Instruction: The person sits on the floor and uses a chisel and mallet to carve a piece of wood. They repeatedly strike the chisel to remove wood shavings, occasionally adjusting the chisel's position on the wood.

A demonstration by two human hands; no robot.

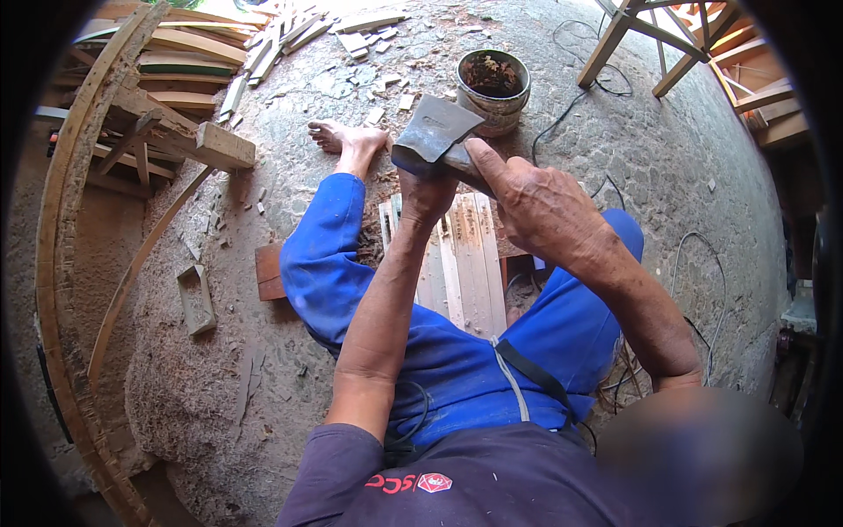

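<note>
A hatchet (pixel 439 128) with a broad dark metal head is held up in front of me, between my knees and the bucket. My right hand (pixel 546 204) is wrapped round its handle close to the head, index finger laid along it. Right behind and below the hatchet head is my left hand (pixel 428 195). The head hides its fingers, so what they grip does not show. Under both hands, between my legs, lie several pale wooden strips (pixel 457 263) side by side, dusted with wood shavings.
A bucket (pixel 493 88) with brownish contents stands just beyond the hatchet. Wood offcuts (pixel 356 39) litter the far floor. A curved wooden frame (pixel 66 228) rises at the left, near a small tray-like box (pixel 197 299). Wooden trestle legs (pixel 606 44) and a dark cable (pixel 562 119) are at right.
</note>
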